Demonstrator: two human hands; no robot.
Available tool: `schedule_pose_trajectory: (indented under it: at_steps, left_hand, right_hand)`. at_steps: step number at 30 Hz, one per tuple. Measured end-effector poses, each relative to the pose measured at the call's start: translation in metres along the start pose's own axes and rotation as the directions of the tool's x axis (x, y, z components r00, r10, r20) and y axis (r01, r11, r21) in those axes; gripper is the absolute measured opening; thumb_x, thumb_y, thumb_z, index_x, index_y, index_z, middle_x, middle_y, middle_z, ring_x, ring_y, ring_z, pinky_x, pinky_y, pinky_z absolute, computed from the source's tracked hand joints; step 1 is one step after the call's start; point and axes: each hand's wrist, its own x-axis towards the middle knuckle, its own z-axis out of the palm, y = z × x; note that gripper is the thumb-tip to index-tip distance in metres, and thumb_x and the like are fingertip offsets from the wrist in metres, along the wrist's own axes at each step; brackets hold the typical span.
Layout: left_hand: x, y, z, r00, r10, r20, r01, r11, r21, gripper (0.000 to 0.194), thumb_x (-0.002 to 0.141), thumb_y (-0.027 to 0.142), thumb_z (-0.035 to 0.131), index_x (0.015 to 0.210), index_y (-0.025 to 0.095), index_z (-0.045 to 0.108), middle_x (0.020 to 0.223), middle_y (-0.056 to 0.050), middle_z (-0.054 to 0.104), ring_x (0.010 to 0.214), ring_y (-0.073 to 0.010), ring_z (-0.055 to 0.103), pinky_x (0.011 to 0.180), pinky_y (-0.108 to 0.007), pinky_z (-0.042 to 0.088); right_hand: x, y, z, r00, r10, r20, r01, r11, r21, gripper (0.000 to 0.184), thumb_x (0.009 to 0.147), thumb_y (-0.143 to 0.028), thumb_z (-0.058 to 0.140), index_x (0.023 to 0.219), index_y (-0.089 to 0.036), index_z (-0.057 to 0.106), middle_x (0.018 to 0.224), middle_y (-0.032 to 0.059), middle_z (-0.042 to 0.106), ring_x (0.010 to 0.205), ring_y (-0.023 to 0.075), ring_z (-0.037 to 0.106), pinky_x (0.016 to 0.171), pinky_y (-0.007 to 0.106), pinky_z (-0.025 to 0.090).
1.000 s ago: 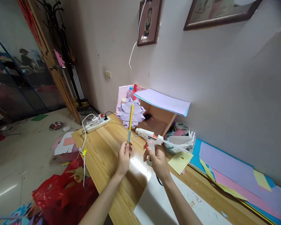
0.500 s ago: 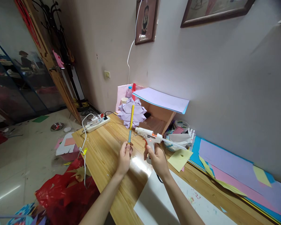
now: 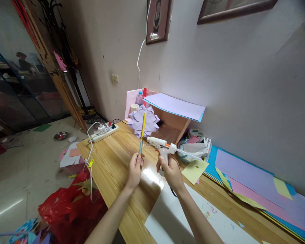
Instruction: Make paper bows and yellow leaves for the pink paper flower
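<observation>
My left hand (image 3: 135,168) is closed around the lower end of a thin rolled paper stick (image 3: 142,132), yellow above and blue below, held upright over the wooden table (image 3: 112,162). My right hand (image 3: 169,169) grips the handle of a white hot glue gun (image 3: 160,145) with an orange trigger. The gun's nozzle points left toward the blue part of the stick, a short gap away. A glue rod sticks out of the gun's back to the right.
A purple folded paper flower (image 3: 143,121) and an open cardboard box (image 3: 171,127) topped with lilac paper stand at the wall. A power strip (image 3: 104,133) with cables lies at the left. Coloured paper sheets (image 3: 254,183), a tape roll (image 3: 197,134) and white paper (image 3: 178,217) lie right. Red plastic (image 3: 71,210) covers the floor.
Both hands stay nearly where they were, keeping hold of the stick and the glue gun. The view has shifted slightly.
</observation>
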Motion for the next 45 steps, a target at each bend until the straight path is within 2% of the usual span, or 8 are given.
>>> schedule_pose_trajectory:
  at_steps: [11,31,35,38,40,43,45]
  left_hand:
    - [0.0,0.0,0.0,1.0,-0.023,0.011,0.023,1.0,-0.019,0.031,0.086,0.048,0.044,0.085,0.017,0.049,0.058,0.007,0.034,0.045,-0.0063,0.025,0.043,-0.018,0.021]
    - [0.0,-0.003,-0.003,1.0,-0.029,-0.004,0.029,0.999,-0.042,0.03,0.085,0.046,0.047,0.085,0.017,0.051,0.058,0.006,0.035,0.045,-0.0055,0.027,0.043,-0.017,0.022]
    - [0.001,-0.003,-0.007,0.998,-0.047,-0.035,0.042,0.99,-0.132,0.03,0.082,0.047,0.051,0.086,0.017,0.052,0.057,0.006,0.037,0.044,-0.0047,0.027,0.041,-0.016,0.021]
    - [0.005,0.001,-0.012,0.996,-0.067,-0.065,0.051,0.973,-0.226,0.03,0.079,0.045,0.057,0.086,0.016,0.054,0.06,0.005,0.041,0.043,-0.0035,0.028,0.04,-0.015,0.021]
    - [0.007,0.003,-0.018,0.991,-0.088,-0.099,0.055,0.952,-0.3,0.029,0.076,0.043,0.061,0.085,0.016,0.055,0.065,0.004,0.046,0.044,-0.0025,0.03,0.04,-0.014,0.023]
    - [0.007,0.007,-0.029,0.982,-0.119,-0.146,0.053,0.918,-0.392,0.029,0.074,0.04,0.065,0.087,0.015,0.056,0.071,0.003,0.047,0.046,-0.0011,0.033,0.04,-0.012,0.026]
    - [0.004,0.01,-0.035,0.977,-0.124,-0.172,0.043,0.91,-0.413,0.029,0.073,0.039,0.066,0.087,0.016,0.057,0.07,0.004,0.045,0.046,-0.0006,0.033,0.04,-0.011,0.026]
  right_hand:
    - [0.0,-0.002,0.0,1.0,0.026,-0.007,-0.026,1.0,-0.005,0.035,0.086,-0.039,0.038,0.059,-0.02,0.045,0.055,-0.0001,0.055,0.053,0.013,0.05,0.059,0.026,0.04]
    - [-0.001,0.002,-0.001,1.0,-0.007,0.001,0.007,1.0,-0.013,0.035,0.086,-0.038,0.042,0.057,-0.019,0.048,0.053,-0.0012,0.053,0.051,0.0122,0.049,0.053,0.023,0.039]
    - [-0.005,0.007,0.001,0.997,0.007,-0.071,-0.001,0.997,0.076,0.035,0.086,-0.04,0.045,0.058,-0.018,0.049,0.051,-0.0022,0.051,0.047,0.0108,0.044,0.05,0.024,0.036]
    - [-0.002,0.015,0.007,0.986,0.035,-0.162,-0.003,0.981,0.193,0.031,0.088,-0.041,0.041,0.069,-0.018,0.05,0.057,-0.0022,0.052,0.051,0.0115,0.044,0.056,0.025,0.038]
    - [0.006,0.024,0.016,0.982,0.031,-0.186,0.013,0.973,0.231,0.028,0.088,-0.041,0.04,0.075,-0.019,0.051,0.067,-0.0002,0.055,0.061,0.0133,0.049,0.065,0.027,0.04]
    - [0.03,0.043,0.036,0.989,0.09,-0.121,-0.065,0.979,0.193,0.025,0.085,-0.042,0.043,0.084,-0.019,0.053,0.082,0.0036,0.058,0.075,0.0172,0.054,0.07,0.029,0.042]
    - [0.05,0.056,0.053,0.993,0.108,-0.041,-0.105,0.991,0.079,0.026,0.084,-0.039,0.043,0.097,-0.018,0.051,0.096,0.0065,0.059,0.085,0.0195,0.055,0.073,0.03,0.042]
